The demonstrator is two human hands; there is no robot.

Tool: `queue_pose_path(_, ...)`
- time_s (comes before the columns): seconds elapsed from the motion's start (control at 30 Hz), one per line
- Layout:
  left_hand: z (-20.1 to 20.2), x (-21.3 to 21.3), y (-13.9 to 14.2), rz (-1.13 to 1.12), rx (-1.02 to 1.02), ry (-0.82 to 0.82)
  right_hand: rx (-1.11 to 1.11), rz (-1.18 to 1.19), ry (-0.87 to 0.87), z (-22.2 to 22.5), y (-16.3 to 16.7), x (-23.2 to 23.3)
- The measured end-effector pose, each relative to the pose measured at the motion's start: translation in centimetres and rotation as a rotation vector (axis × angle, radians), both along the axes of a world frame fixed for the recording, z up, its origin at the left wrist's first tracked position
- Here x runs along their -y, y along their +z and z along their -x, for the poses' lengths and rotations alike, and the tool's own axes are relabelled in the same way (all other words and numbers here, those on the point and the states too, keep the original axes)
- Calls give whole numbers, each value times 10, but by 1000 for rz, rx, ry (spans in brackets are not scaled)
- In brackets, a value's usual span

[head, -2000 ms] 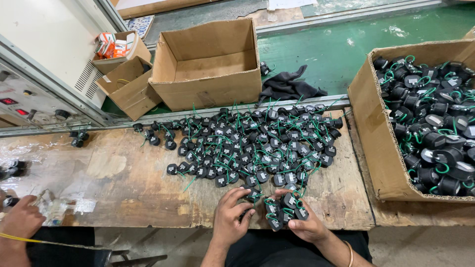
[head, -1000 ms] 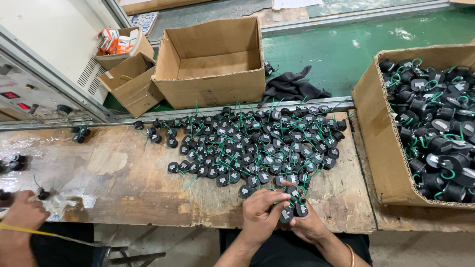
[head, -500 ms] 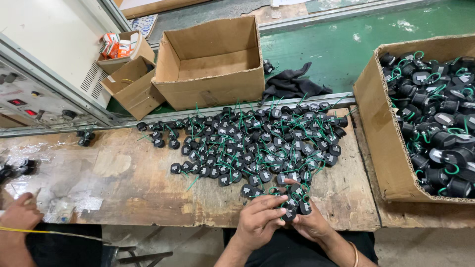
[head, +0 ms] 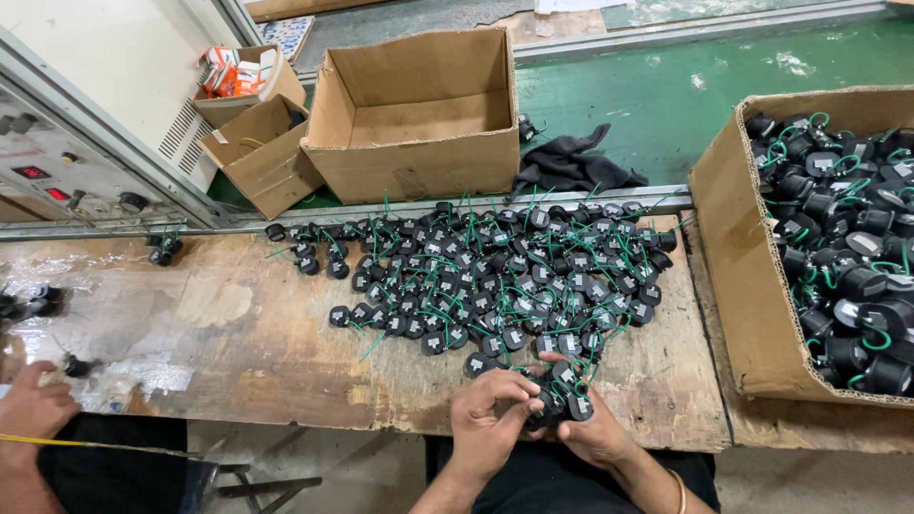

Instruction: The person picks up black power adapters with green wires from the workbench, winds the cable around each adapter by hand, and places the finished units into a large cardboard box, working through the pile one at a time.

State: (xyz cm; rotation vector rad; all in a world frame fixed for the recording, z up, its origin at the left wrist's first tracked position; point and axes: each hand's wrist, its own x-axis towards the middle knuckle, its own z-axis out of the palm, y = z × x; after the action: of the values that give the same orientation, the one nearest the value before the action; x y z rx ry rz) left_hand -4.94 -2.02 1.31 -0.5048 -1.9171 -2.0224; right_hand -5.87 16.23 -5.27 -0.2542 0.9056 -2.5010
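A small bunch of black round components with green wires (head: 562, 395) is held between the left hand (head: 487, 424) and the right hand (head: 592, 433) at the near edge of the wooden desk (head: 238, 333). Both hands are closed around the bunch, fingers curled in; neither is clearly nearer. No long axis can be told for the bunch. The main heap of like components (head: 486, 276) is spread just beyond the hands, toward the far desk edge. A full carton of the same parts (head: 828, 238) is set to the right; an empty cardboard box (head: 419, 109) is placed beyond the heap on the green floor (head: 666, 86). Another person's hand (head: 33, 405) is seen at far left.
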Motion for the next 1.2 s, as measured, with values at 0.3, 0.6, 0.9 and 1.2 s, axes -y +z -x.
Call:
queue_pose_path(0.3,-1,-16,28,325,-333,47,-1,39,46,1,-5,-2)
queue_pose_path(0.6,-2,-5,34,499,-461,18,21,97,79,1,-23,-8)
queue_pose_path(0.9,0,1,25,469,-514,-18,-33,68,60,1,-11,-5)
queue_pose_path(1.2,-1,-8,16,222,-98,-51,24,45,69,-1,-11,-6)
